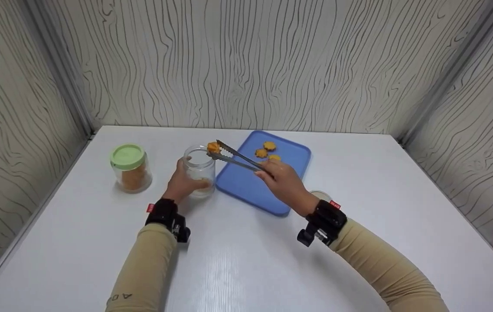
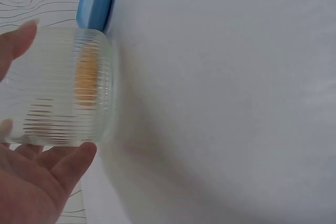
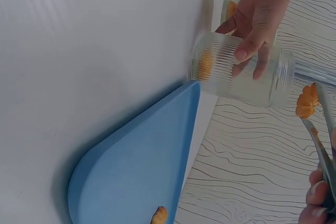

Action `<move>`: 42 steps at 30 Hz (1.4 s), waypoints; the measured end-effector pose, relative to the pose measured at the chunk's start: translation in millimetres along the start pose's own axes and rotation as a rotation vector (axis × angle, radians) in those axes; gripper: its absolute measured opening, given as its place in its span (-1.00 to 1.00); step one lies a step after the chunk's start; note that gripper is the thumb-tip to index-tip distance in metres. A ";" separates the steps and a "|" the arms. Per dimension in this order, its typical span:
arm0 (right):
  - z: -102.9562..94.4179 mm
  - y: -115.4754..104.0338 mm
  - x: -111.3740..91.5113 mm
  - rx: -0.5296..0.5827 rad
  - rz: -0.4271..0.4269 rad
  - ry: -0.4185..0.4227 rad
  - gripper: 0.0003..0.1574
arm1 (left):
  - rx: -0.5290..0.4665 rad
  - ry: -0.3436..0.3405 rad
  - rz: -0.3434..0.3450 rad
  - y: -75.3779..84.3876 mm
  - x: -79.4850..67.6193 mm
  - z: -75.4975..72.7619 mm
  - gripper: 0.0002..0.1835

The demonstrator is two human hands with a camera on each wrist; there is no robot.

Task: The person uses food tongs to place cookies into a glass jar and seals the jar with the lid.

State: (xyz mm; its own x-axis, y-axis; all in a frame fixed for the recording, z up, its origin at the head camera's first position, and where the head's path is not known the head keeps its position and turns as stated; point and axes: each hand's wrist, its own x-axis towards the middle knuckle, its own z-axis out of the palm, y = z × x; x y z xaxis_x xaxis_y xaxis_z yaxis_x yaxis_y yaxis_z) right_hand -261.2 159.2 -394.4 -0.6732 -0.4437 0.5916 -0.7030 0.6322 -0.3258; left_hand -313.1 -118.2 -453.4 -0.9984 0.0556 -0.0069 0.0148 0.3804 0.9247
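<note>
My left hand (image 1: 186, 183) grips a clear ribbed glass jar (image 1: 200, 171), thumb on one side and fingers on the other. One orange cookie (image 3: 205, 65) shows at the jar's bottom. In my right hand (image 1: 284, 182) I hold metal tongs (image 1: 239, 158). Their toothed tips pinch another scalloped orange cookie (image 1: 213, 147), level with the jar's open mouth and at its right edge in the head view; the right wrist view shows it just outside the mouth. Several more cookies (image 1: 269, 146) lie on a blue tray (image 1: 246, 190) under and beyond my right hand.
On the left stands a second jar (image 1: 133, 173) with a light green lid (image 1: 128, 156) and orange contents. A pale round object (image 1: 320, 194) lies partly hidden behind my right wrist. The white table (image 1: 229, 260) meets a patterned wall (image 1: 246, 65) at the back.
</note>
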 end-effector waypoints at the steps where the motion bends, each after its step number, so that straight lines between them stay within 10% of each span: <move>1: 0.1 -0.6 0.0 0.001 -0.004 0.001 -0.76 | 0.002 -0.001 -0.001 1.0 -0.3 0.3 0.09; 24: 5.6 -8.5 4.7 0.065 0.112 -0.052 -0.68 | -0.002 -0.018 -0.016 10.5 -0.4 4.7 0.11; 42: -29.1 40.7 -56.7 0.060 0.379 -0.108 -0.65 | -0.188 0.008 0.016 6.9 1.8 -0.5 0.10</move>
State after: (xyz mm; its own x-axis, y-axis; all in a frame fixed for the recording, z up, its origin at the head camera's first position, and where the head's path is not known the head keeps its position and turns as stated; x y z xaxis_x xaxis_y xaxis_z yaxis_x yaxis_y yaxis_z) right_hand -245.0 228.6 -419.6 -0.9054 -0.2522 0.3415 -0.4102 0.7269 -0.5508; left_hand -314.9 -115.9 -446.9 -0.9985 0.0532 0.0110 0.0214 0.2001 0.9795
